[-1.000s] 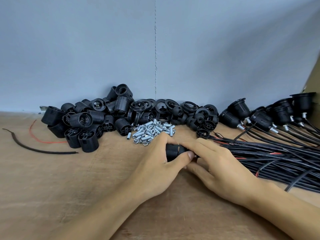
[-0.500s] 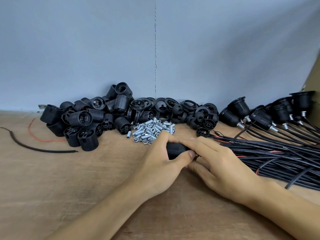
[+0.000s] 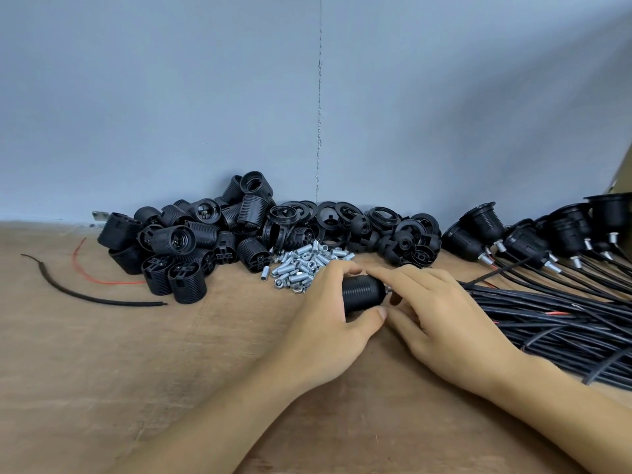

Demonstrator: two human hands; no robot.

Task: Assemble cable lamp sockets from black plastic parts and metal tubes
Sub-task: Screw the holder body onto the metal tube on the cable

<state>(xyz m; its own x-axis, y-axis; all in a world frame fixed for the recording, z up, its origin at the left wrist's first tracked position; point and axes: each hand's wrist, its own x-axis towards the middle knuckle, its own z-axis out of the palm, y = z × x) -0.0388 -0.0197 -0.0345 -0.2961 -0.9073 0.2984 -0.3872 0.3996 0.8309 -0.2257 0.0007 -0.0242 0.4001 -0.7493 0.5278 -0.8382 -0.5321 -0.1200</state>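
Note:
My left hand [image 3: 328,313] grips a black threaded lamp socket [image 3: 362,293] lying sideways just above the wooden table [image 3: 136,371]. My right hand [image 3: 441,313] meets it from the right, fingers curled at the socket's narrow end, where a bit of metal tube shows. What the right fingers pinch is mostly hidden. A pile of small metal tubes [image 3: 304,263] lies just behind my left hand. Loose black socket bodies [image 3: 178,248] are heaped at the back left, black rings and caps [image 3: 376,227] at the back centre.
Finished sockets with cables [image 3: 533,237] lie in a row at the back right, their black cable bundle [image 3: 547,316] running along the table right of my hands. A black cable scrap [image 3: 85,295] and a red wire [image 3: 99,278] lie at left. A grey wall stands behind.
The view shifted slightly. My left thumb slid down and more of the socket body shows between my hands; the right fingers have drawn a little to the right end.

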